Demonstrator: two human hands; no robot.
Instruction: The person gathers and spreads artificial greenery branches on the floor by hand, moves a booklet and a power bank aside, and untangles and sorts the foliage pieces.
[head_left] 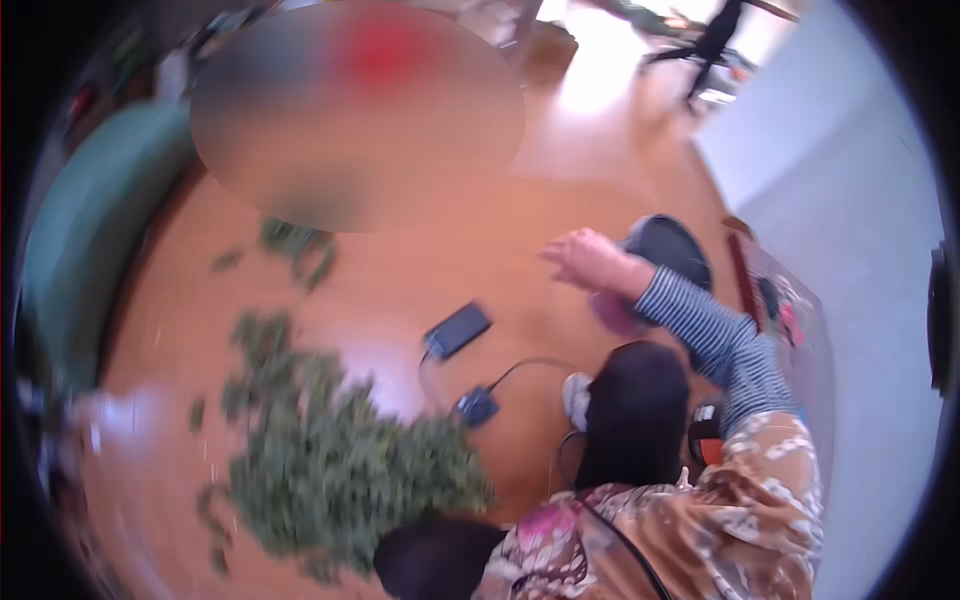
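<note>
My right hand (590,260), coming out of a striped sleeve (690,310), reaches over the floor at the right. It is beside a dark round bin (672,250), partly in front of it. Motion smears the fingers, so I cannot make out whether they hold anything. Something pinkish-purple (615,314) shows just below the wrist, its kind unclear. My left hand is out of view. A large heap of green leafy stems (345,460) lies on the floor in front of my knees, and smaller green pieces (312,258) lie beyond it.
On the wooden floor (520,210) are a dark phone-like device (458,330) and a small dark box (478,405) with cables. A green sofa-like piece (90,240) stands left, a white wall (860,210) right. A blurred oval hides the upper left.
</note>
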